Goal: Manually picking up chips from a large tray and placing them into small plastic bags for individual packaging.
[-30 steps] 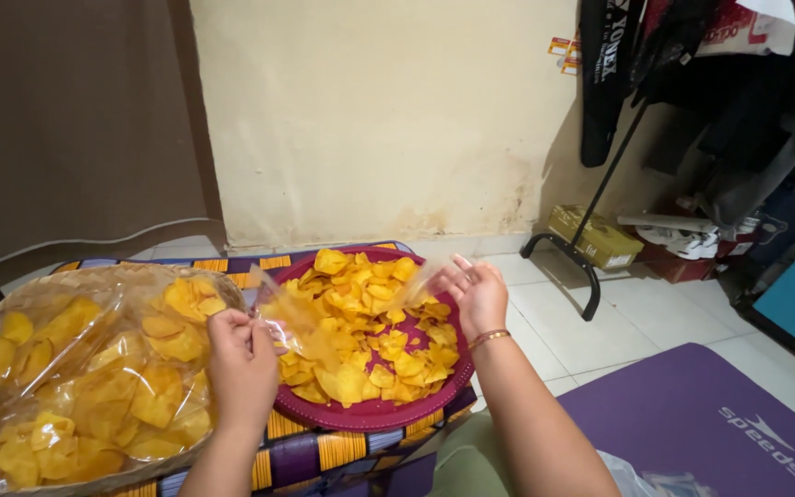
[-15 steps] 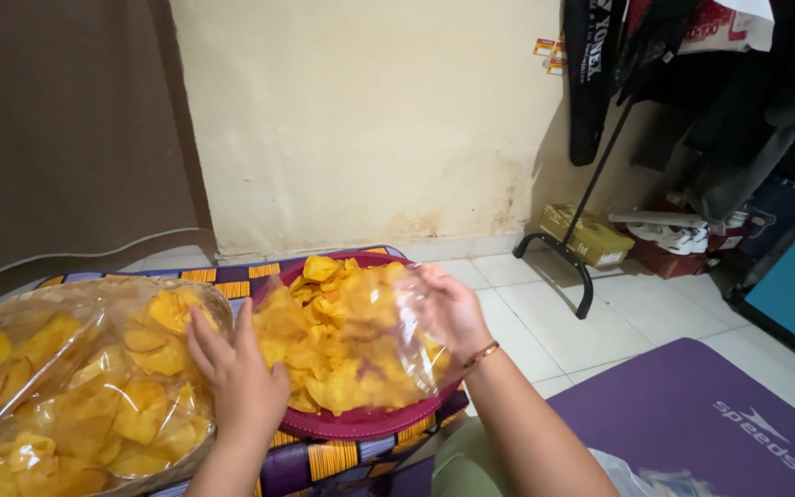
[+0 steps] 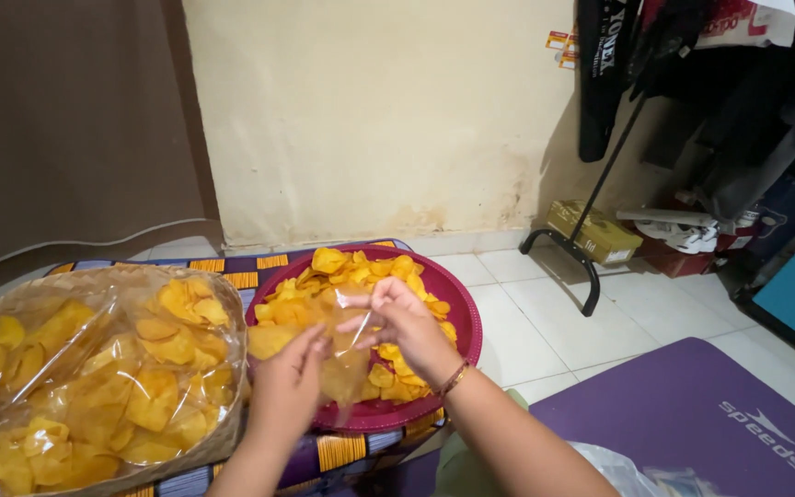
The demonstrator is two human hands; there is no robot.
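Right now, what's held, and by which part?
Both hands, left hand and right hand, pinch a small clear plastic bag at its upper edge, above the tray.

The small bag (image 3: 342, 354) between the fingers (image 3: 361, 324) was thin clear plastic, glossy and wrinkled. The chips (image 3: 361, 271) looked dry, yellow and a little oily. The round tray (image 3: 464, 317) was smooth dark-red plastic. The big bag (image 3: 94, 368) of chips was shiny crinkled film. Under them lay a striped woven cloth (image 3: 232, 274), matt. The floor (image 3: 591, 322) had glossy white tiles, and the purple mat (image 3: 692, 414) looked soft and matt.
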